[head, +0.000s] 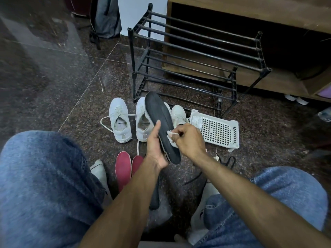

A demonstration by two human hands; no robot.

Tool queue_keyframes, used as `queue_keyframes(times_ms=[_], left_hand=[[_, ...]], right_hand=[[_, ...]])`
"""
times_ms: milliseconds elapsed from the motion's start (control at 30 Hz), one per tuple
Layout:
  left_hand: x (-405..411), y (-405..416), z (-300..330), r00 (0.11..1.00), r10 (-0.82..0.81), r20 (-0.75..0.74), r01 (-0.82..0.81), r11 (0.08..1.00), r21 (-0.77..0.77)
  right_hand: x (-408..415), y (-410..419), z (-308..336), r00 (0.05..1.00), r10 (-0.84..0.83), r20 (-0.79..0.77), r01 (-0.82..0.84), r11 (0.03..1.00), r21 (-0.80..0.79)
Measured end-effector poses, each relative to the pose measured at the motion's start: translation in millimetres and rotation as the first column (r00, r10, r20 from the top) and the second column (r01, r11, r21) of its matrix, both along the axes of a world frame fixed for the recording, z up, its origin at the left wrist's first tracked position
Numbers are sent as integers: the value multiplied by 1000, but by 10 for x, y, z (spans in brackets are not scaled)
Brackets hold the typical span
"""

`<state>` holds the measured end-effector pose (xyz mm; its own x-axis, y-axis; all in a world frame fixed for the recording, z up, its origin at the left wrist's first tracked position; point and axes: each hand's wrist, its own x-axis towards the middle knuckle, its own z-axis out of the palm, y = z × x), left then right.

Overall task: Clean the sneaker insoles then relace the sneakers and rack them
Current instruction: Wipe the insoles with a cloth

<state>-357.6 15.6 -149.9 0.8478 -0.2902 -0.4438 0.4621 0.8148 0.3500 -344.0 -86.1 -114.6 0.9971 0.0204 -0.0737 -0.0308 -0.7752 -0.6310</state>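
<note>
My left hand [155, 144] grips a black insole [160, 115] by its near end, toe pointing away and up. My right hand [190, 139] pinches a small white wipe [171, 138] against the insole's right edge. Two white sneakers [120, 120] [143, 120] stand side by side on the floor beyond my hands, a loose white lace trailing from them. A third white sneaker [179, 114] peeks out behind the insole. Two red insoles [123, 169] lie on the floor between my knees. A black lace [227, 162] lies under my right forearm.
A black metal shoe rack [197, 56] stands bare beyond the sneakers, against a wooden cabinet [250, 13]. A white plastic basket [219, 130] lies on the floor to the right. A grey bag [105, 17] leans at the back. My jeans-clad knees flank the view.
</note>
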Motion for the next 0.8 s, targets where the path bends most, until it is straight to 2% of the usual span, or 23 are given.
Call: queue_keyframes(times_ms=[67,200,267,333,433,500,600,667,800], left_hand=[[20,6,10,1000,20,-11,-20,999,-34],[120,71,-31,996,57,-62,-61,996,-66],[128,74,-30,995,58,-75,-66,992,-107],[109,50,2,998,40,-54,-46,993,-112],[67,5,3,999,39,-31,-42,995,-86],[42,32,16,996,82,-46,-84,995,-50],[58,118,0,990,128,-65,-133,988,-78],[80,137,-13,989,129,-77,-137,985,-107],[117,61,8,993,105,-54,-111,986,-125]], right_hand=[[-27,-36,56,991,135,-17,-136,985,-103],[-188,-102,180,891,420,-170,-427,904,-4],[-251,-124,194,858,488,-160,-500,865,-42],[-206,-119,185,871,482,-90,-491,854,-175],[-49,-71,158,926,377,6,-357,882,-307],[-23,-35,120,941,338,-6,-326,903,-279],[-189,-14,80,917,380,-121,-392,916,-90],[-269,-39,46,919,376,-118,-381,924,-27],[-157,-98,-25,956,292,-9,-290,944,-160]])
